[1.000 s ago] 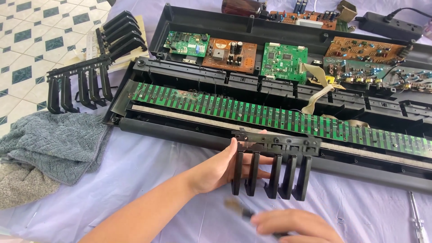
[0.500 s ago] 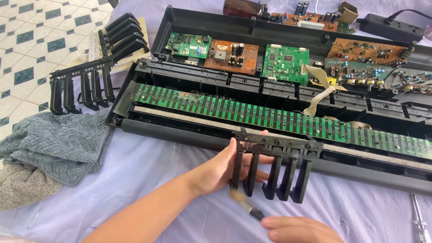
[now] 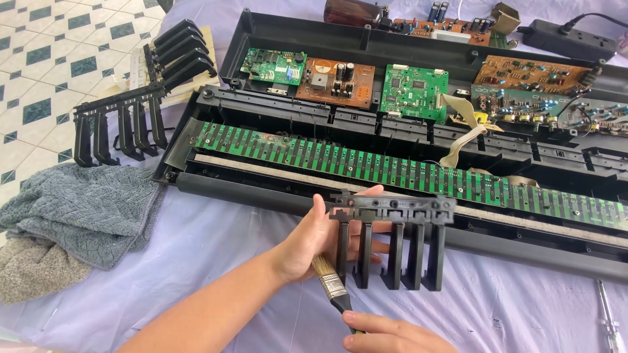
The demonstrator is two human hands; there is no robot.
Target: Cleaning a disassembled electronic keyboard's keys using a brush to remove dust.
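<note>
the left hand (image 3: 320, 238) is closed around a black strip of piano keys (image 3: 391, 238), thumb over the top bar and fingers behind it, holding the strip upright above the lilac sheet (image 3: 209, 248) just in front of the opened keyboard case (image 3: 366, 52). the right hand (image 3: 386, 333) sits low at the frame's bottom edge, fingers pinched on the handle of a small paintbrush (image 3: 329, 284); its bristles point up at the left end of the strip, close to or touching the first key, i cannot tell which.

the strip looks like light, stiff moulded plastic, five hollow keys hanging from one thin bar. the bar seems the sound place to grip; the key tips would likely flex or snap if levered. smooth plastic may slip, so a full wrap of the hand suits it better than a pinch.

behind the strip runs a long green contact board (image 3: 405, 173), with more circuit boards (image 3: 414, 84) farther back, all exposed and probably fragile. two more key strips (image 3: 121, 124) lie at the left near a grey towel (image 3: 78, 209), and a screwdriver (image 3: 607, 314) rests at the right. the open room is the bare sheet to the near left, between towel and forearm.
</note>
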